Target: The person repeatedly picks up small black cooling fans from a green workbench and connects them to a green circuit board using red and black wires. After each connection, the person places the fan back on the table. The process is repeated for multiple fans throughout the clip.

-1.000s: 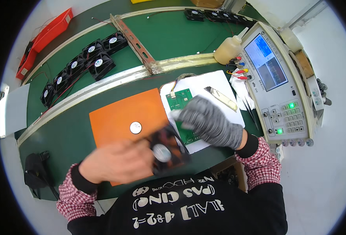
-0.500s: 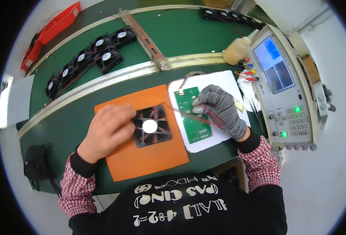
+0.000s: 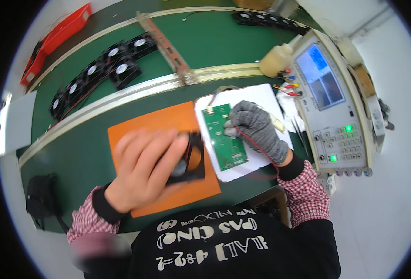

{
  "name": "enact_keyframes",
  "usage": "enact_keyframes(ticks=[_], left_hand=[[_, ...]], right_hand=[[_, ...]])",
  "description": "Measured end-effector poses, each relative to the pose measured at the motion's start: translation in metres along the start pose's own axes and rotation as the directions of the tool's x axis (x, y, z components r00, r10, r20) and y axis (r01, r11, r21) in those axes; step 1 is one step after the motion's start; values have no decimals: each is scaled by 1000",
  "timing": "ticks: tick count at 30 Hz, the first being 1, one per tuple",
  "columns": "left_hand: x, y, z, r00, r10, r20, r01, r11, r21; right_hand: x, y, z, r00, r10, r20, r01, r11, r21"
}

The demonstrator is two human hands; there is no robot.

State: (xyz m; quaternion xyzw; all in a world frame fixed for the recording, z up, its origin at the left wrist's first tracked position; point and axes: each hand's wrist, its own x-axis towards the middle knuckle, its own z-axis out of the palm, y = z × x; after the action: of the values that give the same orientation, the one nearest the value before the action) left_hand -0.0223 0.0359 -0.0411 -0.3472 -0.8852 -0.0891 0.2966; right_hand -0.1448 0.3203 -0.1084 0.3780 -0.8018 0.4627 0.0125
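"On that green bench (image 3: 75, 153) everything sits close together. What worries you?"

"The tester (image 3: 326, 116) least; it stands well apart from the fan. The orange mat (image 3: 196, 193) and the white pad (image 3: 261, 93) bother me more, lying side by side with a hand over each."

"How are the hands, then?"

"Apart. The left hand (image 3: 142, 169) lies over the fan (image 3: 192, 174), which is on the orange mat or just above it. There's blur, so I can't tell whether the fingers grip the frame or only rest on it."

"And if the hold is loose?"

"Then the fan could slip or swing rightward, and its corner could strike the circuit board (image 3: 224, 149) on the white pad. They're near enough that it wouldn't take much."

"The right hand (image 3: 256, 130) is gloved. Any trouble there?"

"Its fingertips look pinched on a red wire (image 3: 260, 148), over the circuit board. A careless dip could scrape the parts with the wire's end, which I can't make out."

"The wire bows back along the wrist, too."

"Yes, it could snag there. If it's joined to the fan, and I can't see that, pulling the hands farther apart could strain the joint."
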Motion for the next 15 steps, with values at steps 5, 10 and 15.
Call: enact_keyframes(ticks=[5, 10, 15], left_hand=[[3, 22, -53, 945, -242, 221, 305, 407, -861], [11, 3, -60, 981, -173, 92, 188, 705, -684], [9, 3, -61, 617, 227, 754, 405, -912, -56]], right_hand=[[3, 1, 4, 999, 3, 35, -3, 1000, 2], [-5, 6, -2, 1000, -4, 20, 5, 997, -73], [-4, 8, 2, 995, -95, 9, 95, 992, -88]])
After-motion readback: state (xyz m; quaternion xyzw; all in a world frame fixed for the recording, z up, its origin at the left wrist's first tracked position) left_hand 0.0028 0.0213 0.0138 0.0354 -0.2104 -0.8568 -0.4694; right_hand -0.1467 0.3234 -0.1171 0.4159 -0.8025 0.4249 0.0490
